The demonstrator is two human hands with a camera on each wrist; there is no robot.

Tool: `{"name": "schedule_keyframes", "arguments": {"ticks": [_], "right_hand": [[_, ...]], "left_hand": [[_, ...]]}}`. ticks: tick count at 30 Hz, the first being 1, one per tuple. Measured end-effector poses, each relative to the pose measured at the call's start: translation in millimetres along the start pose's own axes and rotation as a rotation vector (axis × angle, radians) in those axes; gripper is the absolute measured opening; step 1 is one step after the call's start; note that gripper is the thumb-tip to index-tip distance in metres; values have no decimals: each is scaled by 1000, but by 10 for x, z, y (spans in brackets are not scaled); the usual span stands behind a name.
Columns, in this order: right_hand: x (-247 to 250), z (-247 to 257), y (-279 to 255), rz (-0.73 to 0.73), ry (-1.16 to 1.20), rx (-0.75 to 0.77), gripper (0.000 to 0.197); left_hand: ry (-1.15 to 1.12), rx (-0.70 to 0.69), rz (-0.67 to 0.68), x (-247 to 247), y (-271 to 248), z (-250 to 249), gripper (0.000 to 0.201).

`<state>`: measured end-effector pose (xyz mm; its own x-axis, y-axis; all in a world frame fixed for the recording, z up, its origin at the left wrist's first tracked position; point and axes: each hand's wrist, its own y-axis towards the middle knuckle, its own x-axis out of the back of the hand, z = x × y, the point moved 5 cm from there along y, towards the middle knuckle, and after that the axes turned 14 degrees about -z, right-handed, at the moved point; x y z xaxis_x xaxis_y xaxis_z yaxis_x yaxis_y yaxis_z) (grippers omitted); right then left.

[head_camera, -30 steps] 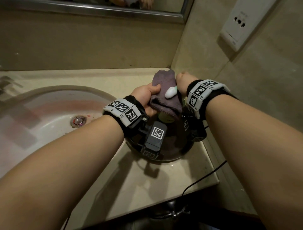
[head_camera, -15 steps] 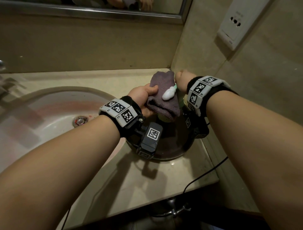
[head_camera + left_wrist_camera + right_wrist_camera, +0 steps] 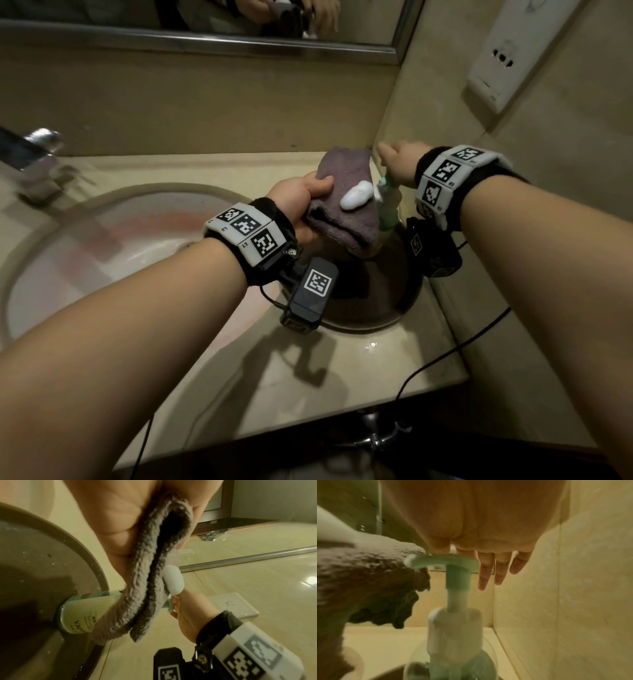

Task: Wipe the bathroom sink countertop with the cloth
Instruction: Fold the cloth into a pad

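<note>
The cloth [image 3: 342,202], folded and topped with a blob of white foam [image 3: 356,199], is held by the left hand [image 3: 301,205] above the counter [image 3: 308,370] near its back right corner, the fingers clamped on the cloth's left edge. The pump [image 3: 445,561] of a soap bottle [image 3: 80,614], stood in a dark basin [image 3: 373,301] at the counter's right edge, is covered by the right hand [image 3: 400,166], whose fingers [image 3: 486,569] are seen straight and slightly apart, pointing down behind the pump head. The cloth is hung just beside the nozzle, over the bottle.
</note>
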<state>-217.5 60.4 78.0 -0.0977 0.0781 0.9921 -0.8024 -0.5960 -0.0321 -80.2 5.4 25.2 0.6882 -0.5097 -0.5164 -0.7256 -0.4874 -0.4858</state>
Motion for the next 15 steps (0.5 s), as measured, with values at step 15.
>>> {"name": "schedule_keyframes", "arguments": {"ticks": [15], "right_hand": [[-176,891,-795,483,1131,-263,67]], "left_hand": [[-102,-46,-57,713,-680,-719,51]]}}
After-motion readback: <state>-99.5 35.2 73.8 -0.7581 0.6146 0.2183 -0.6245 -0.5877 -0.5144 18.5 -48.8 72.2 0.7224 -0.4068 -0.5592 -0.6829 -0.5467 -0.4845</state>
